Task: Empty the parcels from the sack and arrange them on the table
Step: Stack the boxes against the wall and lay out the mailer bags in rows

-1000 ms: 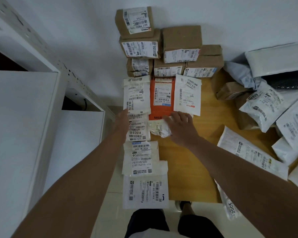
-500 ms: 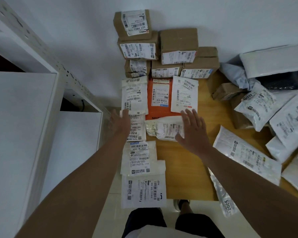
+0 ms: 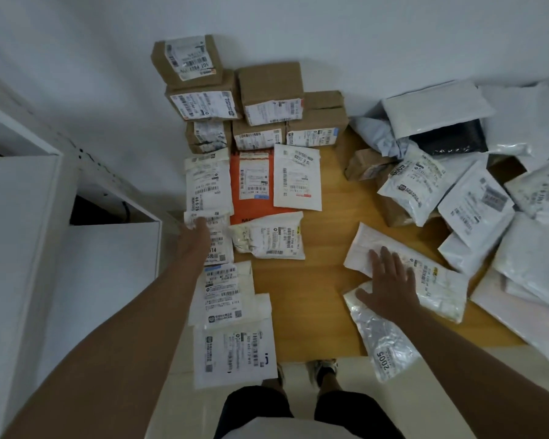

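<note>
Pinning the near-left column of flat white labelled mailers (image 3: pixel 217 245) with left hand (image 3: pixel 194 231), finger state impossible to tell, while laying right hand (image 3: pixel 389 288) flat, fingers spread, on long white padded envelope (image 3: pixel 406 272) mid-table, likely readying next placement.

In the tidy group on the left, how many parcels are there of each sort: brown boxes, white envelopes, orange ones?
Brown boxes: 7
White envelopes: 6
Orange envelope: 1
Total: 14
</note>
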A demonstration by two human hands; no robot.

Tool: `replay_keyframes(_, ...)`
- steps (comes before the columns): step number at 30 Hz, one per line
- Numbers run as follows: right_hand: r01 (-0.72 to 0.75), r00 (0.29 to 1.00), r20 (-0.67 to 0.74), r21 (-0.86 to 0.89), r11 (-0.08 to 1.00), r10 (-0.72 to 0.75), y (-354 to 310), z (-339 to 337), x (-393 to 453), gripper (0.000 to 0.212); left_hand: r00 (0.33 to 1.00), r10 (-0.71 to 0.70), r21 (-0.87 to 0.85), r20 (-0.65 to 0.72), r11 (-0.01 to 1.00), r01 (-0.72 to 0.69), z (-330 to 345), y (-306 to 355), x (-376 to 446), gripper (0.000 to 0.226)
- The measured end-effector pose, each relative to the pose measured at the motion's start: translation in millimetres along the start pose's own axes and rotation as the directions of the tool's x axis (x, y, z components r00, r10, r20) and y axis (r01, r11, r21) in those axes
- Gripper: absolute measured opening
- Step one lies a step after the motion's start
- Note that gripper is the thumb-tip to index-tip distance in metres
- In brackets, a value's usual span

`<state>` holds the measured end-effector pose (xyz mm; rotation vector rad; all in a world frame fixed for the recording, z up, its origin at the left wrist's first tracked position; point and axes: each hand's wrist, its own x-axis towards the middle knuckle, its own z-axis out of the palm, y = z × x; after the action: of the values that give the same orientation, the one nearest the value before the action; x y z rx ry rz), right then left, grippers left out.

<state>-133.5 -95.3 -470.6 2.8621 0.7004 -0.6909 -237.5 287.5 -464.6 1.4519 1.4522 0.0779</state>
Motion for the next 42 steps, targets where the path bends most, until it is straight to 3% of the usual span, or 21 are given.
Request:
replay_keyframes(7,0.324,0.929,-0.18,-0.019,0.946,-0.322,-85.6,-33.6,27.5,0.089,1.0,-0.026,0.005,-0.011,1.0,0.026,-5.6,-2.3,4.8,0.032)
replay_keyframes(10,0.433,0.889,-0.137,-0.055,0.9,-0.437,-133.2,-48.0,45.7,0.092,0.997,-0.06,-0.017,0.045,0.998,0.06,-4.8,-2.6,3.5,0.034)
replay_keyframes(18,0.386,0.918,-0.051,-0.115,0.915,-0.393,-172.1,-45.7,75.6,0.086,0.978,-0.109,-0.077,0.18,0.989,0.124,-7.8,-13.0,19.3,0.046)
replay_keyframes(20,0.39,0.913,-0.091,-0.103,0.915,-0.399,-170.2,-45.7,75.9,0.079,0.978,-0.117,-0.076,0.17,0.988,0.132,-9.4,-14.8,22.1,0.054)
replay_keyframes(26,0.526,0.818,-0.288,0.027,0.85,-0.497,-171.7,-49.5,78.9,0.056,0.981,-0.121,-0.107,0.154,0.984,0.139,-7.2,-12.2,20.2,0.042)
replay_keyframes(31,0.593,0.8,-0.199,0.124,0.796,-0.565,-184.6,-57.3,87.8,0.059,0.978,-0.126,-0.145,0.167,0.978,0.151,-4.4,-15.4,25.5,0.051)
replay_keyframes(33,0.574,0.816,-0.153,0.096,0.813,-0.558,-188.7,-57.0,90.9,0.06,0.971,-0.144,-0.159,0.191,0.972,0.175,-4.1,-18.9,29.6,0.06)
replay_keyframes(42,0.467,0.883,-0.09,0.086,0.88,-0.46,-184.2,-49.9,79.7,0.081,0.981,-0.15,-0.11,0.119,0.98,0.164,-8.6,-22.3,30.9,0.055)
